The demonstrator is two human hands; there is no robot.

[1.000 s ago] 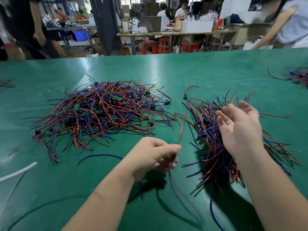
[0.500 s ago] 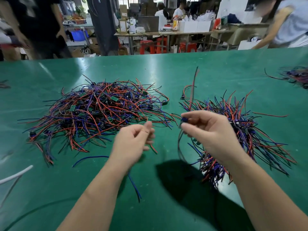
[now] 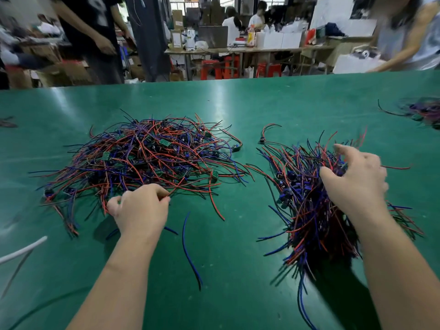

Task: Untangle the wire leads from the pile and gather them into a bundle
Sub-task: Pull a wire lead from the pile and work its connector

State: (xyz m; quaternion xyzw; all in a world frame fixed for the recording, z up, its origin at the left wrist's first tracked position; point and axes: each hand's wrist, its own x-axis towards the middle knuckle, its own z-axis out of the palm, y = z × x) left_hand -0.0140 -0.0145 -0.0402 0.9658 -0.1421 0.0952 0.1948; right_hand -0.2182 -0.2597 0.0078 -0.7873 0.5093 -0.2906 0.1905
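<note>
The left hand (image 3: 142,209) pinches a wire (image 3: 177,189) at the near edge of the pile (image 3: 147,156) on the table (image 3: 250,103), the right hand (image 3: 357,179) curls round the bundle (image 3: 309,217), so next I think comes a soft pull to free it

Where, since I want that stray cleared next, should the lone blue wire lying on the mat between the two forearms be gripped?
Pinch the blue wire near its far end, the part nearest the left hand, coming straight down from above. It lies flat and alone on the green table, clear of the tangled pile, so it should probably lift without snagging.
</note>
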